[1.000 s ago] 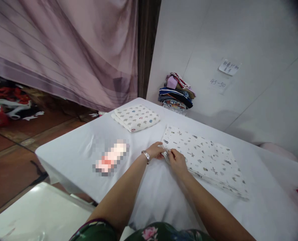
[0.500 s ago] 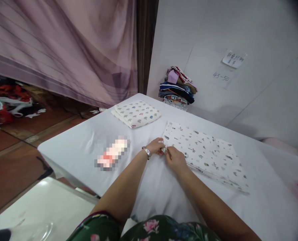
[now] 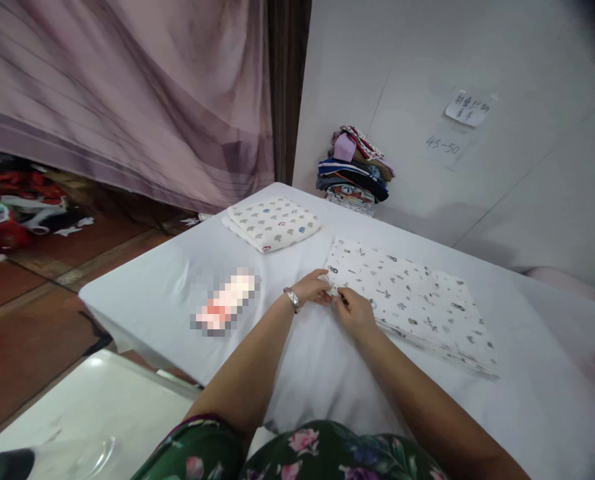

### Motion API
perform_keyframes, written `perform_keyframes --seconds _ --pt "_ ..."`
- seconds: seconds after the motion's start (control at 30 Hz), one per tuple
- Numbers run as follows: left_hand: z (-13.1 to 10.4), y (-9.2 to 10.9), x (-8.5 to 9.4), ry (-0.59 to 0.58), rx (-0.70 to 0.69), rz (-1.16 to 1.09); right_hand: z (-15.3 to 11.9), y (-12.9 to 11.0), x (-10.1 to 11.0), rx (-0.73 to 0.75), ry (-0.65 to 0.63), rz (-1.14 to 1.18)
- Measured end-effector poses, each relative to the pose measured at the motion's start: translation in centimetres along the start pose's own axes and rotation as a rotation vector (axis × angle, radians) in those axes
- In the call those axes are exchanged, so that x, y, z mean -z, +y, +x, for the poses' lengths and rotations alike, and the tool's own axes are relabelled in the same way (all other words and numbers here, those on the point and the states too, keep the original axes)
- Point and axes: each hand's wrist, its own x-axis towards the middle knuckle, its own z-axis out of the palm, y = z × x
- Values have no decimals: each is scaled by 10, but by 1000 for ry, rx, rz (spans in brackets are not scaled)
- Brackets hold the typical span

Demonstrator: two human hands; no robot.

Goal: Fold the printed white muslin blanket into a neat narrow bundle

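Left hand [image 3: 312, 288] and right hand [image 3: 356, 312] meet around the middle of the frame, just apart, fingers bent. Both pinch the near-left corner of the patterned cloth [image 3: 417, 303]; a small bunched bit of fabric shows between the fingertips, exact finger contact too small to tell. Patterned cloth: white with small grey and black prints, folded into a flat layered rectangle, lies right of centre on the white-covered table [image 3: 142, 283], its layered edge facing the bottom of the frame. Silver band [image 3: 292, 300] on the left wrist. Second folded cloth [image 3: 272, 225], off-white with grey motifs and a few blue and red ones, lies above and left of the hands, near the far table corner, apart from the first. Pixelated object [image 3: 225, 303] on the table, left of the left forearm; can't tell what it is. Stack of folded fabrics [image 3: 355, 175] at upper centre, by the pale wall [image 3: 402, 80]. Paper note [image 3: 467, 109] on that wall, upper right, "45-50" below it. Pink curtain [image 3: 177, 100] fills upper left. Glossy white surface [image 3: 92, 393] at lower left. Green floral garment [image 3: 302, 457] at bottom centre.
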Motion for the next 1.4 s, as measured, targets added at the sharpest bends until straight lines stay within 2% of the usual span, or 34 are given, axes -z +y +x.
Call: perform_keyframes --seconds 0.2,0.33,0.57,0.77,0.9,1.13,1.4 --pt "-2 -1 3 -60 -36 -32 0 7 0 -108 -6 151" --pt "-1 -3 4 -94 -60 -35 0 10 -2 -120 12 211" --pt "-2 0 1 -44 -45 17 -2 9 -4 -61 89 145" --pt "-1 0 1 -32 -32 54 -6 9 -8 144 87 6" --pt "-1 0 3 -28 -12 52 -7 10 -11 201 119 -62" --pt "0 -2 6 3 30 54 -8 10 -14 224 122 -127" --pt "3 -3 12 17 105 -9 -9 5 -15 175 144 -127"
